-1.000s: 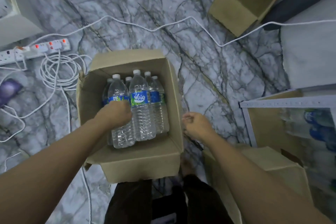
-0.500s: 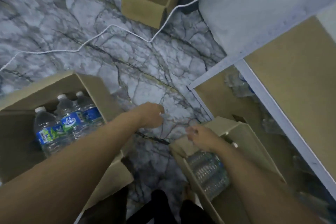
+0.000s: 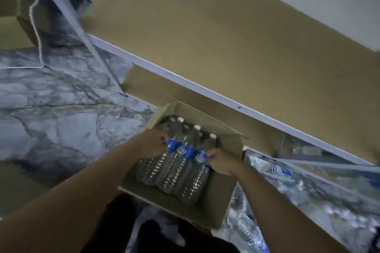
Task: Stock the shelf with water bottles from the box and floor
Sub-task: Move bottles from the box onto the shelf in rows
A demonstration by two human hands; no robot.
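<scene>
An open cardboard box point(image 3: 218, 209) sits on the floor right in front of the shelf point(image 3: 205, 88). Inside stand several clear water bottles point(image 3: 181, 170) with white caps and blue-green labels. My left hand point(image 3: 151, 144) grips the left end of the front row of bottles at label height. At the right end of the same row my right hand point(image 3: 221, 161) is closed on a bottle. The shelf has a white metal frame and brown boards; its top board is bare. More bottles point(image 3: 277, 172) stand blurred on the lower shelf at the right.
The floor point(image 3: 61, 109) is grey veined marble. Another cardboard box point(image 3: 14, 26) lies at the upper left with a white cable point(image 3: 36, 26) running past it. A white shelf post point(image 3: 82, 33) slants down to the floor. My dark-clothed legs point(image 3: 164, 238) are at the bottom.
The view swung right from the first box to the box by the shelf. My left hand let go of the first box's bottle; both hands now grip a row of bottles.
</scene>
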